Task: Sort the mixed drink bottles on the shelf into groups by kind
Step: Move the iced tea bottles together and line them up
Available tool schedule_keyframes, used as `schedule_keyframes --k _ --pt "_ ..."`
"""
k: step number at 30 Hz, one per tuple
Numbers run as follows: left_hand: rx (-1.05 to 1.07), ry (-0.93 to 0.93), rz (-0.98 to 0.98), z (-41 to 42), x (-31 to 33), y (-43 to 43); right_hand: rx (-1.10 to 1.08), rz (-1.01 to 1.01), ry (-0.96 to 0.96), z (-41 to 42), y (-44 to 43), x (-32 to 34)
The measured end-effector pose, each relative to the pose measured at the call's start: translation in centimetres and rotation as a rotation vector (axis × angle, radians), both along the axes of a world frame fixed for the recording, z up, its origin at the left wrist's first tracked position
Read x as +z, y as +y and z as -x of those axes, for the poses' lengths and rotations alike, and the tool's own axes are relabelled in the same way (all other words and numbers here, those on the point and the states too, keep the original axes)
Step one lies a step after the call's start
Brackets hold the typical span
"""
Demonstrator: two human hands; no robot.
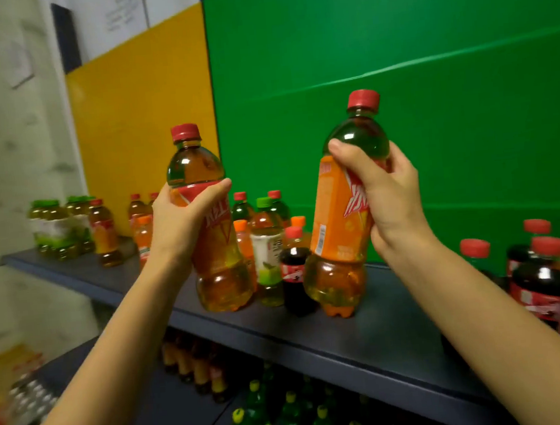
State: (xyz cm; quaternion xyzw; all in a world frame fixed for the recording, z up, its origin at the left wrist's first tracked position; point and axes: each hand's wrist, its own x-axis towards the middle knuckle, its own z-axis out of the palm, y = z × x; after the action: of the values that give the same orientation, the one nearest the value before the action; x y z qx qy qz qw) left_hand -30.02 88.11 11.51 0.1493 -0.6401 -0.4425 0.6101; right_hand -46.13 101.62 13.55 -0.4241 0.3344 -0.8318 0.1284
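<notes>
I hold two iced tea bottles with red caps and orange-red labels above the dark shelf. My left hand grips the left tea bottle around its label. My right hand grips the right tea bottle near its shoulder, tilted slightly left. Between and behind them stands a mixed cluster: a small cola bottle, a green-capped tea bottle, orange-capped soda bottles and more red-capped ones. At the far left, green-capped tea bottles stand grouped, with one iced tea bottle next to them.
Red-capped cola bottles crowd the shelf's right end. Yellow and green panels back the shelf. A lower shelf holds brown bottles and green soda bottles with yellow caps. More packaged goods lie blurred at the lower left.
</notes>
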Motion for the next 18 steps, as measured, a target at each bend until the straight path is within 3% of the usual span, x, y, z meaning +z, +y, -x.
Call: schedule_keyframes --k 9,18 --pt "0.246 -0.056 -0.050 -13.0 -3.5 -5.4 0.147 -0.082 0.077 -8.9 -8.1 -3.9" --pt "0.322 -0.136 -0.050 -24.2 -5.8 -13.3 0.077 -0.144 0.060 -17.8 -18.5 -7.0"
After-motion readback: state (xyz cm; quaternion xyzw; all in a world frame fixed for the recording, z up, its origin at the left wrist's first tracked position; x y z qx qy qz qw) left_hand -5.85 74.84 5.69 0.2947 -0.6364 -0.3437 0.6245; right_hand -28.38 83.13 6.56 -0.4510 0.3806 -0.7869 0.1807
